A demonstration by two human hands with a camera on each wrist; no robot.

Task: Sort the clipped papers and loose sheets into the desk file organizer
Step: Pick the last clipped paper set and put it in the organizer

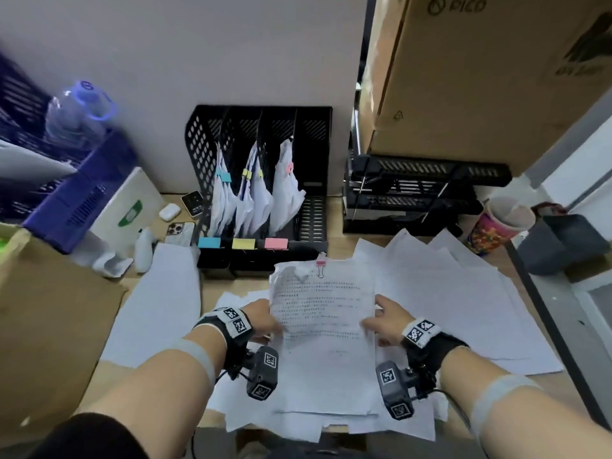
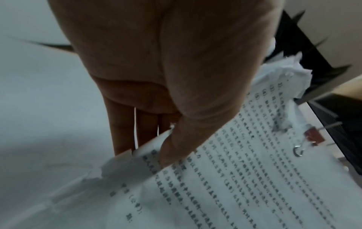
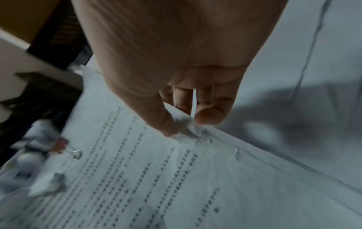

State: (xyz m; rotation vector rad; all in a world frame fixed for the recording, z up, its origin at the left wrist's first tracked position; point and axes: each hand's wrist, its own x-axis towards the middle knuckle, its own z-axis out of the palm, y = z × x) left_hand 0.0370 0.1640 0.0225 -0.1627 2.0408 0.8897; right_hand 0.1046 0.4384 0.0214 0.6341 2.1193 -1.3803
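A printed paper bundle with a pink binder clip on its top edge is held between both hands, just in front of the black desk file organizer. My left hand pinches its left edge, thumb on top, fingers underneath. My right hand pinches the right edge, crumpling it. The clip shows in both wrist views. The organizer has blue, yellow and pink labels; three slots hold clipped papers, and the rightmost slot holds none.
Loose white sheets cover the desk around and under the bundle. A black tray stack and cardboard box stand at the right, a cup beyond. A blue crate, bottle, phone and brown paper sit left.
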